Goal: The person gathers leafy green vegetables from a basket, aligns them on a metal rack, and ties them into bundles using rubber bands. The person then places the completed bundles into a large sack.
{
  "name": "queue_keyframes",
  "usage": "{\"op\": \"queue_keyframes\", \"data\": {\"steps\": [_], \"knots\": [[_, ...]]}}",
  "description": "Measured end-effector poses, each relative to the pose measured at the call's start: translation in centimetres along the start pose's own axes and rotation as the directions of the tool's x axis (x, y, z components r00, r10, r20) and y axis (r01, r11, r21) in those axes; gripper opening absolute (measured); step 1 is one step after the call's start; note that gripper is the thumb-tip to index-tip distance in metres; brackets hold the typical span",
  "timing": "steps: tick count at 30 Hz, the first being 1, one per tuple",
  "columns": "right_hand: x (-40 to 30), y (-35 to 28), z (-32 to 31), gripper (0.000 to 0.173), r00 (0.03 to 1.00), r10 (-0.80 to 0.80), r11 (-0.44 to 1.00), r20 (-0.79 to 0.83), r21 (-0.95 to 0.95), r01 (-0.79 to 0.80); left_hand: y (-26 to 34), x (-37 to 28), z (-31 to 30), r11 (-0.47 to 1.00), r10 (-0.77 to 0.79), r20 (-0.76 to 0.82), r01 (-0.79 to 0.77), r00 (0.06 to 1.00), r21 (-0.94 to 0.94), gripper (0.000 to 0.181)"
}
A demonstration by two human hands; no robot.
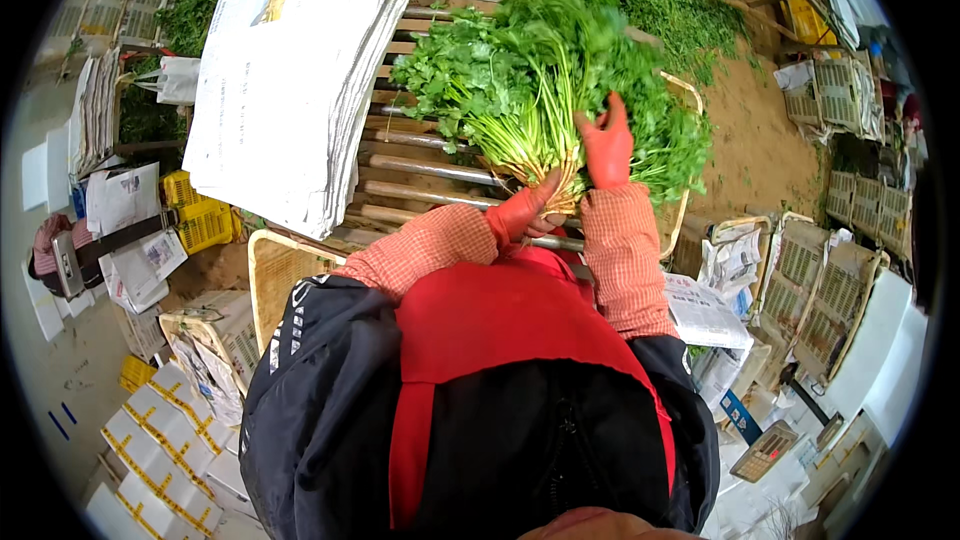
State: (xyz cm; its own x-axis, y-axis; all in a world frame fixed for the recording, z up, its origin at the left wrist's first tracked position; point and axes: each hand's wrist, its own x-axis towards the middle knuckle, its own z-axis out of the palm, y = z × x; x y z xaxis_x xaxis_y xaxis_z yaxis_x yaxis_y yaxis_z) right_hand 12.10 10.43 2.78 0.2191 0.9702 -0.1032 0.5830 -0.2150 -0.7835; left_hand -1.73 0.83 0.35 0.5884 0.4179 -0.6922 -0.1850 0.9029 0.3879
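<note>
A leafy bunch of coriander [551,97] lies before me on a slatted bench [435,165], roots towards me and leaves fanned out away from me. My left hand [525,206], in an orange-red glove, grips the brownish root end. Beside the stems on the right is my right hand [609,146], gloved alike, its thumb and a finger apart at the edge of the leaves. Its other fingers are partly hidden. More greens [675,150] lie under and to the right of it. To the left, a thick stack of newspaper sheets [277,97] rests on the bench.
A plastic crate [289,270] stands by my left elbow; a crate rim [679,225] shows at right. Loose greens [675,7] cover the ground beyond. White foam boxes [161,442] with yellow tape are behind left, a digital scale [765,451] behind right.
</note>
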Motion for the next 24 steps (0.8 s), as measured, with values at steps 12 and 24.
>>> {"op": "queue_keyframes", "data": {"steps": [12, 24], "knots": [[-0.5, -6.9, -2.2, 0.036, 0.900, -0.226, 0.958, 0.372, -0.081, 0.274, 0.4, 0.3, 0.9, 0.994, 0.023, -0.142, -0.007, 0.990, 0.108, 0.057], [-0.9, 0.6, -10.4, 0.020, 0.713, -0.506, 0.462, 0.485, 0.851, -0.251, 0.2, 0.9, -0.2, 0.996, -0.048, -0.048, 0.052, 0.998, 0.077, 0.051]]}}
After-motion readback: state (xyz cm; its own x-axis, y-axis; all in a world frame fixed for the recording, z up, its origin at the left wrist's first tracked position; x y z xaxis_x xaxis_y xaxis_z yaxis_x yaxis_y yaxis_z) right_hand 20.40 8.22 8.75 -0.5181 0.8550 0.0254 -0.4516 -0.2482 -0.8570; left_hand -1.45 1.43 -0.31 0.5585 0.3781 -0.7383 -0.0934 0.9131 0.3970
